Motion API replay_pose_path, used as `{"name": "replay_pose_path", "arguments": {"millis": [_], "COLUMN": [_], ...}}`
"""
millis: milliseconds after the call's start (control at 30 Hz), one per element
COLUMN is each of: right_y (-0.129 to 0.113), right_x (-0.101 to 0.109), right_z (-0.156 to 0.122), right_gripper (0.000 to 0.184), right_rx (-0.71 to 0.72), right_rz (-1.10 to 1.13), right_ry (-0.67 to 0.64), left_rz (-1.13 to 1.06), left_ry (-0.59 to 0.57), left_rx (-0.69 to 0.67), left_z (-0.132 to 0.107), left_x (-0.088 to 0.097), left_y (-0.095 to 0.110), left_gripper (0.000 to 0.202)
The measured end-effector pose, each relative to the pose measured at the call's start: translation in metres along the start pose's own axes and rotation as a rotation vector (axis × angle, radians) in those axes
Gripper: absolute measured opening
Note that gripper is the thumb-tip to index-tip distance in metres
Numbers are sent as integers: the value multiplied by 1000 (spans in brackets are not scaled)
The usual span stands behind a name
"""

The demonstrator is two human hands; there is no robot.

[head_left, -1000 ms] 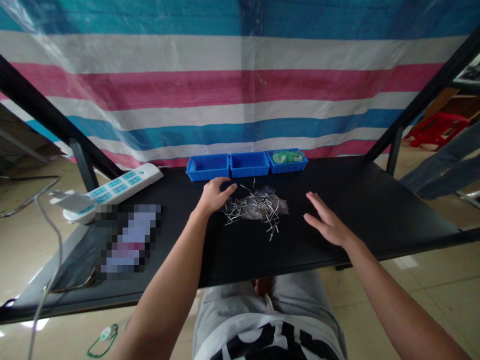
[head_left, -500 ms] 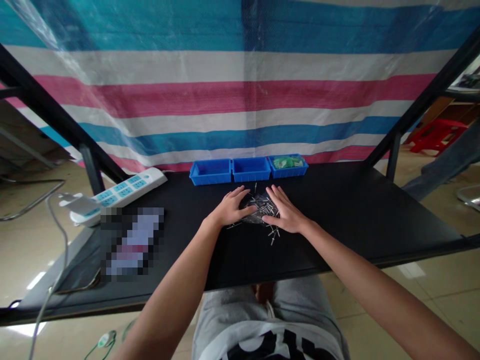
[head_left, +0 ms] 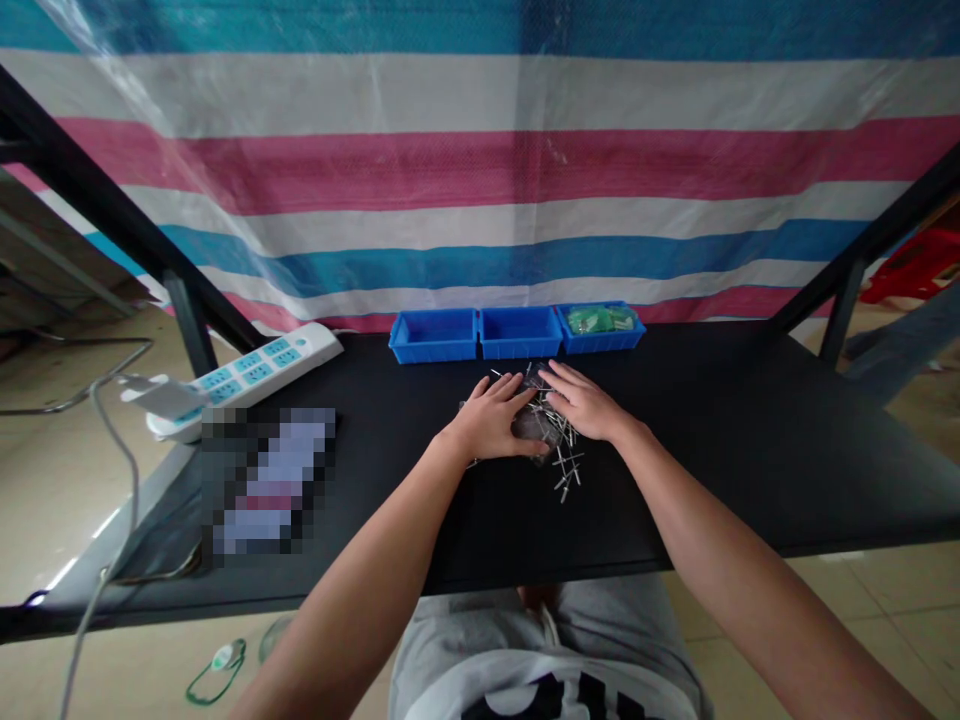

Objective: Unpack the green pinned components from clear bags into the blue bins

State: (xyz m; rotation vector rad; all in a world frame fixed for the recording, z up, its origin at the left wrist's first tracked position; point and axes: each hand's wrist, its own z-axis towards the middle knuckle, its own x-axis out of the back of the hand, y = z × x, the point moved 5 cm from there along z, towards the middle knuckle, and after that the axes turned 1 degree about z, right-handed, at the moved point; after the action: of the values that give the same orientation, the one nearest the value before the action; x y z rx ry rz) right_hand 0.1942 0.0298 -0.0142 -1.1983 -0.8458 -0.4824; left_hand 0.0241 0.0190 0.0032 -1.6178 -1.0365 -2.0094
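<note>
A heap of small metal pins [head_left: 564, 468] lies on a clear plastic bag [head_left: 531, 424] in the middle of the black table [head_left: 720, 440]. My left hand [head_left: 491, 425] lies flat on the left side of the heap, fingers stretched out. My right hand [head_left: 586, 402] lies flat on the right side, fingers also stretched. The two hands nearly meet over the bag. A few pins stick out below the hands.
Three blue bins stand in a row at the table's back: left bin [head_left: 433, 335], middle bin [head_left: 520, 332], and right bin [head_left: 601, 326] with green parts. A white power strip [head_left: 247, 378] lies at the left. A striped tarp [head_left: 480, 160] hangs behind.
My right hand came in from the right onto the pin heap. Both hands have pressed closer together, gathering the pins between them.
</note>
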Motion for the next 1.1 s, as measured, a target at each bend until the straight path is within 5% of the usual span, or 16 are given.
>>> {"name": "replay_pose_path", "arguments": {"millis": [133,267,333,500,633,800,933,1100], "right_y": [1,-2,-7,-18,-17,-19,-20,8], "right_x": [7,14,17,14,2,0,15,47], "right_z": [-6,-12,-13,-12,-11,-16,-18,-20], "right_gripper": [76,101,96,46,48,73,74,45], "right_rx": [-156,-164,-73,155,101,30,63,-27], "right_rz": [-115,-207,-199,-85,-117,-167,-59,113], "right_ry": [-33,-74,-31,107,-8,-98,67,486], "left_rz": [29,31,7,-57,-43,-71,-149,-175], "left_ry": [-53,-43,44,187,146,148,323,618], "left_rx": [52,10,-54,-225,-294,-317,-262,78], "left_z": [-1,-3,-3,2,4,1,-1,-9], "left_x": [1,9,15,18,10,13,28,50], "left_y": [-4,-5,-2,11,13,6,-1,-36], "left_gripper": [122,129,116,35,30,31,27,25]}}
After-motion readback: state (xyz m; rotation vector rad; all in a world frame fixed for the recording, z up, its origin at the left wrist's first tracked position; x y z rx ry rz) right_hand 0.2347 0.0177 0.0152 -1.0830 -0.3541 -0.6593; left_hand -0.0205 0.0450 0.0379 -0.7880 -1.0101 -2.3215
